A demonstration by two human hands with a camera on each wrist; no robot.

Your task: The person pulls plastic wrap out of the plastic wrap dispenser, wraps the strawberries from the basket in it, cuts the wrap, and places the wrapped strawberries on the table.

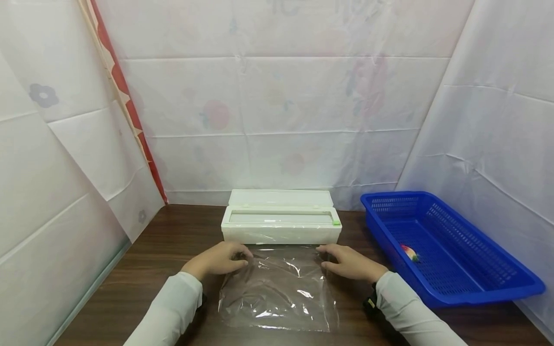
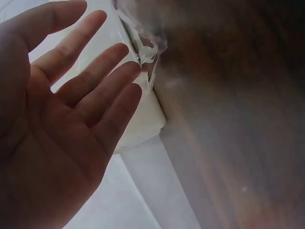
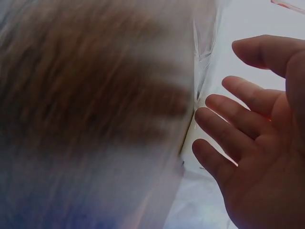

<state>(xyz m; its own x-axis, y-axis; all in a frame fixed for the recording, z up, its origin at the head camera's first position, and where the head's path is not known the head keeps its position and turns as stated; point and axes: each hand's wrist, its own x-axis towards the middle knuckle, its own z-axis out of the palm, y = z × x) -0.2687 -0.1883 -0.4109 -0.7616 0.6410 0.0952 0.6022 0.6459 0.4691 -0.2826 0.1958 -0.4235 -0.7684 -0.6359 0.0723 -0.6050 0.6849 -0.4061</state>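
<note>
A white cling film dispenser box (image 1: 281,234) stands at the back of the table with its lid (image 1: 280,197) raised. Clear cling film (image 1: 281,293) stretches from its front edge toward me, wrinkled and shiny over the wood. My left hand (image 1: 218,259) is at the film's left edge near the box, its fingers (image 2: 114,107) spread and extended in the left wrist view. At the opposite edge, my right hand (image 1: 352,262) has its fingers (image 3: 228,129) loosely extended and apart. Neither hand visibly pinches anything; whether fingertips touch the film cannot be told.
To the right sits a blue plastic basket (image 1: 480,299) with perforated sides, holding a small red-and-yellow object (image 1: 409,253). White patterned sheets (image 1: 277,105) hang behind and on both sides of the dark wooden table (image 1: 173,230).
</note>
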